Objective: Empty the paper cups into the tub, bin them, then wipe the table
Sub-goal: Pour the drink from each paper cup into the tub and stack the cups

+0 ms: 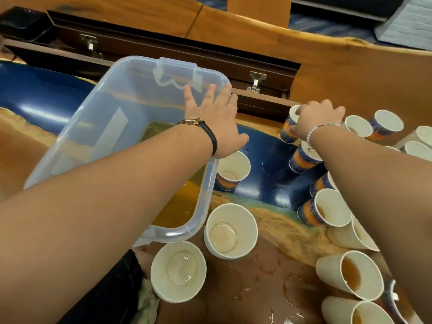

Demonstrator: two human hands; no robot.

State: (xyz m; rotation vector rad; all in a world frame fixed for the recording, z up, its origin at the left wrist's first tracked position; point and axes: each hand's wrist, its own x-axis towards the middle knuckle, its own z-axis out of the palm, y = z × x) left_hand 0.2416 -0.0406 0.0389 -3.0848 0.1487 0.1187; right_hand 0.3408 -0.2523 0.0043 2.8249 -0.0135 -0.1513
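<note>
A clear plastic tub (81, 127) sits on the table at centre left with amber liquid pooled in its near corner. My left hand (217, 120) rests flat on the tub's right rim, fingers spread, holding nothing. My right hand (315, 118) grips the rim of a blue-and-orange paper cup (286, 133) at the far right of the table. Three empty cups stand near the tub: one (233, 171) beside its right wall, one (230, 231) at its near corner, one (178, 271) in front. Several cups to the right, such as one (350, 274), still hold brown liquid.
Wet rings and drips mark the wood-and-blue table (268, 178) in front of the tub. A crumpled cloth (147, 300) lies at the near edge by a dark garment. A dark hinged case (163, 54) runs along the back. More cups (385, 123) crowd the far right.
</note>
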